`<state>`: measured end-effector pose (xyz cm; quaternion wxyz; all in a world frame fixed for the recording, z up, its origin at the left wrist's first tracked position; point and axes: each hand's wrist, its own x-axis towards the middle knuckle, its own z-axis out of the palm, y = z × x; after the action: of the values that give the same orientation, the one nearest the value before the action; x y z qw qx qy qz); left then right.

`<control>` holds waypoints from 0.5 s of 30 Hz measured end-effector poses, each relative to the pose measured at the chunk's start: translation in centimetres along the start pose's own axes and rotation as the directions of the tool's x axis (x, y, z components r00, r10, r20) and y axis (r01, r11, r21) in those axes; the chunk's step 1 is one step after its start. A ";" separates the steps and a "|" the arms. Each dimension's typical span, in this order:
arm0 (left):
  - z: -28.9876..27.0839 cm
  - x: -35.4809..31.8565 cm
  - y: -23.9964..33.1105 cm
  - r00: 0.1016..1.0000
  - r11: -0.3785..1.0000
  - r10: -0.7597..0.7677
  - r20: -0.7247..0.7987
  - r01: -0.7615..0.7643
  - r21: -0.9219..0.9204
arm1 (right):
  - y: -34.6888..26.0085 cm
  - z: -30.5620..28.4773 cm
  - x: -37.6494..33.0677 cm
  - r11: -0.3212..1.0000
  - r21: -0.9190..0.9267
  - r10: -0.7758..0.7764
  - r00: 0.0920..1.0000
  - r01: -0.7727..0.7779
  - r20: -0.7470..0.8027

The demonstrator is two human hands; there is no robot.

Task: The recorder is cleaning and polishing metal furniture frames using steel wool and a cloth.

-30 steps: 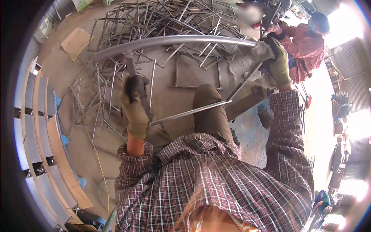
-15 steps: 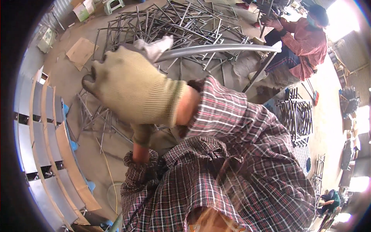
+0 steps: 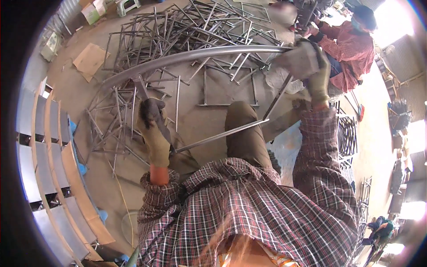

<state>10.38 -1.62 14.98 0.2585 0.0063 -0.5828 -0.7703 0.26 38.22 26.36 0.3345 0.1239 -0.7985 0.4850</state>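
The metal frame (image 3: 200, 53) is held up before the person, its straight lower bar crossing over one knee (image 3: 244, 133). The gloved left hand (image 3: 153, 127) is clamped around its left side bar; the gloved right hand (image 3: 319, 75) grips a grey cloth (image 3: 299, 61) at the curved far bar's right end. Floor (image 3: 200, 120) shows through the frame's opening. Beyond the curved edge spreads a tangled metal pile (image 3: 187, 26); a co-worker (image 3: 349, 51) is past the right hand.

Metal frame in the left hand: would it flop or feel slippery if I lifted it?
The metal frame probably won't flop: its bars look like joined metal. The curved tube might feel slippery, since it looks smooth.
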 end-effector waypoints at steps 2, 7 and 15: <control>0.6 0.5 -0.1 0.997 0.996 0.081 0.017 -0.082 0.023 | 2.9 -5.0 0.6 0.885 -0.462 -0.096 0.992 0.048 -0.081; 0.4 0.0 -0.4 0.993 0.994 -0.010 -0.113 0.023 0.110 | -2.0 -3.2 -0.9 0.849 0.510 0.254 0.953 -0.139 -0.163; 1.8 -0.7 1.3 0.998 0.999 0.050 0.025 -0.050 0.002 | 3.9 -1.5 0.9 0.951 -0.069 -0.307 0.945 0.301 -0.111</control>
<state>10.92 0.07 16.58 0.2705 -0.0175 -0.5870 -0.7629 -1.84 41.54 24.65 0.4560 0.2075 -0.7601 0.4138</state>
